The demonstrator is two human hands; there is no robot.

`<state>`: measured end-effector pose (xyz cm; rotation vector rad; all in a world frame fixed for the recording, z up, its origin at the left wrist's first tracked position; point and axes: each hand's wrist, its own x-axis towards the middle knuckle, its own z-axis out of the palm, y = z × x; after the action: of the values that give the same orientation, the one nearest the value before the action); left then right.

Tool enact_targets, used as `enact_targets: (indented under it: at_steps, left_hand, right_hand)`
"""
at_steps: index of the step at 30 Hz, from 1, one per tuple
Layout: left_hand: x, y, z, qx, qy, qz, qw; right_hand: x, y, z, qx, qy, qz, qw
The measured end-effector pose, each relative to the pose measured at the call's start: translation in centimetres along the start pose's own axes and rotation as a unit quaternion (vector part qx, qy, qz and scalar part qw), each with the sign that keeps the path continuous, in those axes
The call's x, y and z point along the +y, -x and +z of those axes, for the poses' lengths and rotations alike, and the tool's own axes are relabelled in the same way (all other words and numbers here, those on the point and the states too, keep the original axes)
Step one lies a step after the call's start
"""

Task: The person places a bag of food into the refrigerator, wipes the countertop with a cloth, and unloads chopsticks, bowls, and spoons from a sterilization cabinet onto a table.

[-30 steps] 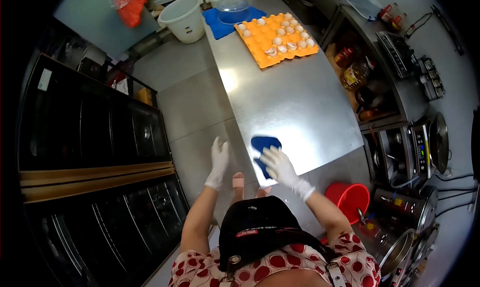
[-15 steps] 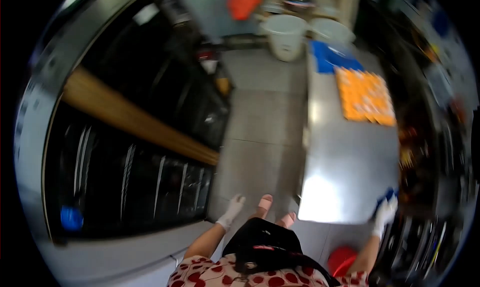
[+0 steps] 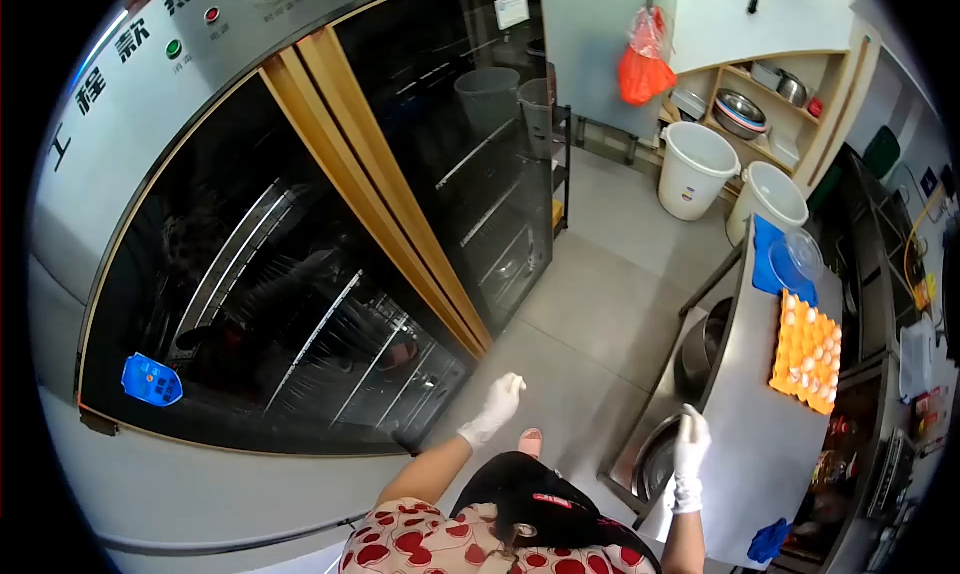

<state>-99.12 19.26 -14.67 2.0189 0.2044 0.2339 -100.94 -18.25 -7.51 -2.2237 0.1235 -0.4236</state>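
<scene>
The crumpled blue cloth [image 3: 769,541], under the person's white-gloved right hand [image 3: 691,444] half a second ago, now lies alone on the near right corner of the long steel table [image 3: 752,429]. That hand, empty, fingers nearly straight, hangs at the table's left edge. The white-gloved left hand [image 3: 497,408] is curled; whether it holds anything I cannot tell. Farther left, the silver panel [image 3: 215,59] above black-glass doors [image 3: 290,314] reads "工程款热"; the blue sticker's [image 3: 152,379] print is too small.

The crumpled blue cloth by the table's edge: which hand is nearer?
Right: the right hand is forward and left of the blue cloth; the left hand is much farther left.
</scene>
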Motion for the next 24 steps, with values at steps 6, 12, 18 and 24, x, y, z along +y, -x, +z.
enact_targets:
  at_steps: [6,12,18,24]
  left_hand:
    - [1.6,-8.7,-10.2,0.034,0.103,-0.109,0.988]
    - [4.3,-13.3,-18.0,0.204,0.008,0.039,0.978]
    - [7.2,-16.6,-20.3,0.304,-0.128,0.119,0.937]
    - [6.5,-18.5,-20.4,0.380,-0.046,0.016,0.924]
  right_hand:
    - [-9.3,-5.5,14.8,-0.256,0.037,-0.265,0.929]
    - [-17.2,-9.4,24.3,-0.358,0.043,-0.403,0.841]
    - [-24.6,-15.3,30.9,-0.394,-0.062,-0.464,0.791]
    - [-33.9,-20.7,35.7,-0.391,-0.246,-0.453,0.763]
